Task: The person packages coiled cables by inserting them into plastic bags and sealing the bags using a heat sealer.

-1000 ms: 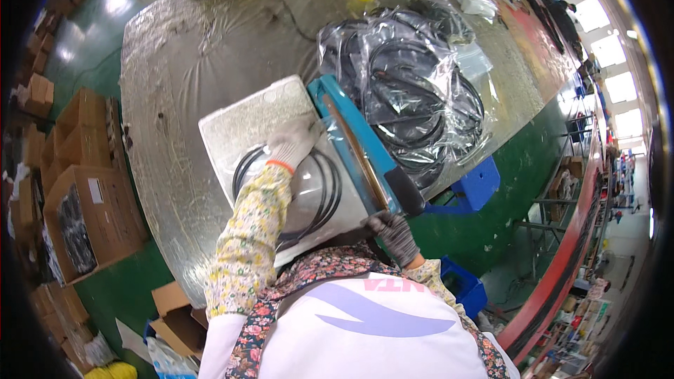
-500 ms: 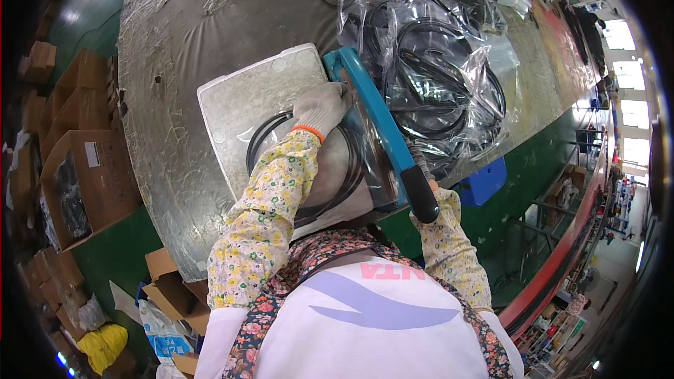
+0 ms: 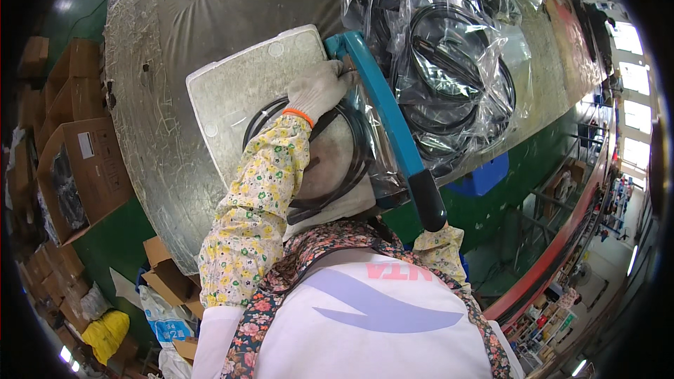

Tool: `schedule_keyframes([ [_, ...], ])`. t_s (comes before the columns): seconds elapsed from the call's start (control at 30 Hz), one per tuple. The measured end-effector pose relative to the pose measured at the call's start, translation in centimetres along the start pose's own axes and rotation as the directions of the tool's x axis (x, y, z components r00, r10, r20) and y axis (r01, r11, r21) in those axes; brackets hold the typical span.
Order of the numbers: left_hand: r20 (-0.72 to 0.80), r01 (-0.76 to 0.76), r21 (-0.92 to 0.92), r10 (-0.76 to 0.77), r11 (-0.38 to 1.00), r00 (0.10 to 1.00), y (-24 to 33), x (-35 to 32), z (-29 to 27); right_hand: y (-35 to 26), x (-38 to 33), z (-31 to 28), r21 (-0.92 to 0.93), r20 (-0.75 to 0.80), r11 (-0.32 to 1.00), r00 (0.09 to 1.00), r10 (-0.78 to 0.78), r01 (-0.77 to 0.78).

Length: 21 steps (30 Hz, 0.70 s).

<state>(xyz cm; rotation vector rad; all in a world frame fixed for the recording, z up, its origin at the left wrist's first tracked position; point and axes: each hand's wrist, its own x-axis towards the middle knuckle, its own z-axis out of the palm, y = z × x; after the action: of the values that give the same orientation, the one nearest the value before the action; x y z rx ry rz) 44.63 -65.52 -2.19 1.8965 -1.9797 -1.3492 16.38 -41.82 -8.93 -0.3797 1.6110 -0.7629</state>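
Head view: the left hand [image 3: 319, 88], in a pale work glove w/ an orange cuff, is resting on a clear plastic bag [image 3: 351, 147] holding a coil of black cable [image 3: 309, 161]. Fingers are lying close together, curled down & pressing the bag's top edge right next to the blue sealer arm [image 3: 382, 109]. Bag is lying on a whitish foam board [image 3: 242, 91], which is sitting on the worn grey table [image 3: 161, 133], approx. in front of the person's chest. The sealer arm is running diagonally from upper left to lower right, ending in a black handle [image 3: 428, 203]. Right hand is hiding below the handle; only the flowered sleeve [image 3: 439, 245] is showing, so can't tell how its fingers are set or whether it's gripping the handle. Beyond the sealer, to the right, a pile of bagged cables [image 3: 449, 63] is lying on the table. Cardboard boxes [image 3: 77, 168] are standing along the left side, on the floor. A blue bin [image 3: 484, 175] is sitting below the table's right edge.
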Motion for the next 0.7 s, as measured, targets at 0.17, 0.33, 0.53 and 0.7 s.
schedule_keyframes([
  [0.17,-0.041,0.034,0.003,-0.033,0.999,0.999,0.3,-0.4,0.1,-1.7,-3.1,0.9,0.392,0.014,0.915,0.995,0.103,-0.100],
  [0.33,-0.060,0.024,0.026,-0.023,0.999,0.998,1.0,-0.6,0.2,4.2,1.6,-2.4,0.618,0.140,0.769,0.985,0.097,-0.164],
  [0.53,-0.078,0.010,0.005,-0.009,1.000,0.997,0.5,-0.4,0.5,4.0,5.7,-4.5,0.296,0.114,0.950,0.991,0.065,-0.096],
  [0.7,-0.040,0.024,-0.019,-0.025,1.000,0.999,-0.5,-0.3,0.2,-4.5,-0.1,-1.4,-0.376,0.014,0.791,0.856,-0.517,0.483],
])
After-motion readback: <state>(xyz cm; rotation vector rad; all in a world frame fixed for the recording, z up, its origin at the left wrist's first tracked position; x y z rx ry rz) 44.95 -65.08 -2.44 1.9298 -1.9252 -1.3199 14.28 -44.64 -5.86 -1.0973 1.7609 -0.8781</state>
